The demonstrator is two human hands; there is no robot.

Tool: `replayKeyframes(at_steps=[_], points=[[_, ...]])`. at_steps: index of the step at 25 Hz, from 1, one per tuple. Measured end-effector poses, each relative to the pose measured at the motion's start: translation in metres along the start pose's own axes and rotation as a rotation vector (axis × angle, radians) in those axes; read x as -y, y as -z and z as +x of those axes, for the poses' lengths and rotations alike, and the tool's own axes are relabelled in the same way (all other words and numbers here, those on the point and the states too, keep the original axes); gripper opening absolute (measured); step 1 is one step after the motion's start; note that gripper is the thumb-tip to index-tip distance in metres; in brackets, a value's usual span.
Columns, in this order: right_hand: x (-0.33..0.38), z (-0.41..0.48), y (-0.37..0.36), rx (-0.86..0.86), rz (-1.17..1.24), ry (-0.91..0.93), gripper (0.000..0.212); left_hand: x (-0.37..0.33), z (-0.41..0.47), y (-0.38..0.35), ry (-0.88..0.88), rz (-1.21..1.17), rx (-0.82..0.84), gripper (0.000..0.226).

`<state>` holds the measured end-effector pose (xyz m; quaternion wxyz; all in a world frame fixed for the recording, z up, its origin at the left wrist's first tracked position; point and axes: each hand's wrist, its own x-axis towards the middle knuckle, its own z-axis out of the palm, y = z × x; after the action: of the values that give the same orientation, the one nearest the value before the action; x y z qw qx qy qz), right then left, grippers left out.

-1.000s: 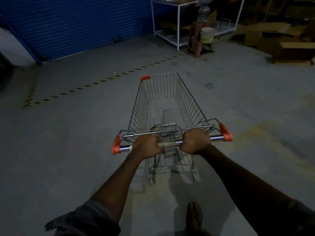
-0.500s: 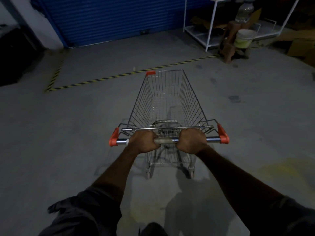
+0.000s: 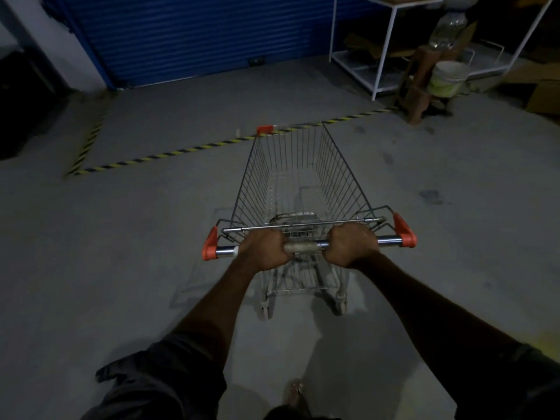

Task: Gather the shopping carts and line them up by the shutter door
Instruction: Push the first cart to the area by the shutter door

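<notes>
Shutter door (image 3: 197, 37) top and white rack (image 3: 381, 53) cropped by frame edge.

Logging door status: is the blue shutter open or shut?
Shut. The shutter door slats reach the floor along its visible bottom edge, with no gap.

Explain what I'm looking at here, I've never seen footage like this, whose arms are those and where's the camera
The camera is worn on a person's head, looking forward and down, so the arms are their own. No robot here. The left hand and right hand both grip the handle of an empty wire cart, standing on a concrete floor. Ahead lies striped floor tape, with the blue shutter door beyond it. At right are a white rack, a bucket and a plastic bottle.
</notes>
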<state>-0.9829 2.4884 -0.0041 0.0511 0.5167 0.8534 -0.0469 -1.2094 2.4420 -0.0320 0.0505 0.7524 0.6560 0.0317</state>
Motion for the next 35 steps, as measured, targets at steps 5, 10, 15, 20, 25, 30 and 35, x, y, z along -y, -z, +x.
replayKeyframes(at_steps=[5, 10, 15, 20, 25, 30, 35], points=[[-0.004, 0.091, 0.013, 0.019, -0.034, -0.043, 0.038, 0.048, 0.082, 0.007, -0.037, 0.041, -0.013, 0.043], [-0.008, 0.191, 0.025, 0.071, -0.012, -0.054, 0.041, 0.103, 0.170, 0.016, -0.034, 0.020, 0.002, 0.040], [-0.027, 0.295, 0.033, 0.042, 0.011, -0.062, 0.034, 0.150, 0.271, 0.024, 0.031, -0.005, 0.037, 0.043], [-0.055, 0.394, 0.049, 0.008, 0.074, 0.003, 0.040, 0.187, 0.370, 0.032, 0.051, -0.024, 0.011, 0.041], [-0.092, 0.483, 0.065, 0.068, 0.129, 0.054, 0.053, 0.211, 0.458, 0.038, 0.057, -0.001, -0.013, 0.046], [-0.126, 0.583, 0.081, 0.065, 0.146, -0.006, 0.050, 0.240, 0.556, 0.042, 0.043, 0.026, -0.011, 0.044], [-0.153, 0.687, 0.084, -0.078, 0.003, -0.042, 0.045, 0.277, 0.660, 0.048, -0.007, 0.069, -0.044, 0.037]])
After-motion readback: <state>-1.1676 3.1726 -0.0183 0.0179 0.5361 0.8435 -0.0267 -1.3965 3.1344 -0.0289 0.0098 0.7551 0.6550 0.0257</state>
